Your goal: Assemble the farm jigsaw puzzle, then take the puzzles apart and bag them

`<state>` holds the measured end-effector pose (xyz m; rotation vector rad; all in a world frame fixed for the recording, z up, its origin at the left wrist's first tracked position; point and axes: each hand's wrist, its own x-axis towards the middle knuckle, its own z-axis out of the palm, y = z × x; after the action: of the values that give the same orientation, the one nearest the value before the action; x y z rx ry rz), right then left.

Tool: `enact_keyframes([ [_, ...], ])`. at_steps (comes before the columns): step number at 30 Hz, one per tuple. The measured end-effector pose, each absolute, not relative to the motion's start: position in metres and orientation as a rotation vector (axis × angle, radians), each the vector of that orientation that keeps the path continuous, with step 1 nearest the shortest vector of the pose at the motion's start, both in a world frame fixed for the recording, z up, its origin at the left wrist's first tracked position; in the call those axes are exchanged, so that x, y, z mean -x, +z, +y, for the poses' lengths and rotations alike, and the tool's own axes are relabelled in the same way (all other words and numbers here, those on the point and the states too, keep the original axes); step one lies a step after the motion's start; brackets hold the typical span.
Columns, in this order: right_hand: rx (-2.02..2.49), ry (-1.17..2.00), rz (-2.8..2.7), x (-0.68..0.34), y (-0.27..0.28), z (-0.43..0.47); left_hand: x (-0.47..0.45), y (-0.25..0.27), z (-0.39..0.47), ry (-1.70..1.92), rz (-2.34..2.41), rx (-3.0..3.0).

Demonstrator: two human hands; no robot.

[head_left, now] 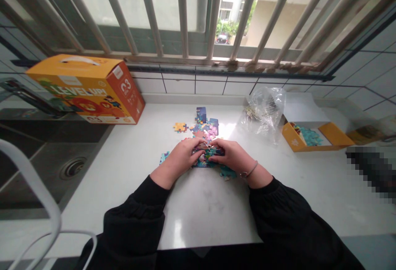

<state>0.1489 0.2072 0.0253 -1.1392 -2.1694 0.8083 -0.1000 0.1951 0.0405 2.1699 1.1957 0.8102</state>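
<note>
My left hand (pixel 183 157) and my right hand (pixel 234 155) face each other over the white counter, fingers curled and thumbs bent inward. Between them are joined jigsaw puzzle pieces (pixel 202 164) in teal and dark colours, gripped at the sides by both hands. My fingers hide part of these pieces. Just beyond lie purple and pink puzzle pieces (pixel 213 127), with a dark blue piece (pixel 201 114) at the far end. A yellow puzzle piece (pixel 180 127) sits to their left. Teal pieces (pixel 228 172) rest below my right hand, and another light-blue piece (pixel 163 157) is beside my left wrist.
A large yellow-orange puzzle box (pixel 89 90) stands at the back left, near the sink (pixel 89 138). On the right are a clear plastic bag (pixel 266 111) and an open small yellow box (pixel 298 144) with teal pieces inside. A white cable (pixel 46 196) crosses the lower left.
</note>
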Motion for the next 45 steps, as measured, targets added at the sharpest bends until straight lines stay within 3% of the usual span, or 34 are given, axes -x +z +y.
enact_keyframes([
  [11,1.217,0.757,-2.015,-0.154,0.031,0.209,0.104,0.045,0.200,1.013,1.424,-1.895],
  [22,1.143,0.729,-2.018,-0.142,0.025,0.207,0.095,0.044,0.188,0.805,0.999,-2.094],
  [27,1.209,0.627,-2.088,-0.145,0.025,0.211,0.107,0.041,0.201,0.924,1.439,-2.218],
  [32,1.222,0.629,-2.077,-0.145,0.024,0.211,0.119,0.025,0.210,0.689,1.705,-2.280],
  [45,1.055,0.680,-2.039,-0.135,0.016,0.211,0.108,0.026,0.206,0.652,1.363,-2.285],
])
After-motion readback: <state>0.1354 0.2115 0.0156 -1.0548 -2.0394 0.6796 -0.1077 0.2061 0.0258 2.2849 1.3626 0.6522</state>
